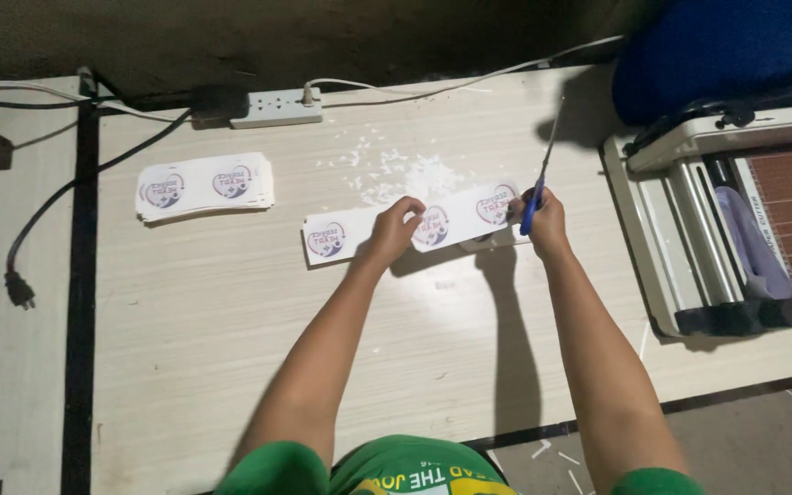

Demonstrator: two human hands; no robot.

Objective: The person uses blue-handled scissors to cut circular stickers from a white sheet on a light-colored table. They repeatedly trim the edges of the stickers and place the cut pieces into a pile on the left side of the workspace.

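Head view: left hand [394,229] pinches middle of printed label strip [414,225], fingers closed on it, strip lying mid-table toward far edge. Right hand [547,220] gripped shut around blue-handled scissors [535,188] at strip's right end, blades pointing up toward far edge. White paper scraps [396,170] scattered just beyond strip. Stack of label sheets [205,186] near left edge, well apart. Power strip [277,107] with cords at far edge. Paper trimmer [735,220] fills right edge, beside right hand.
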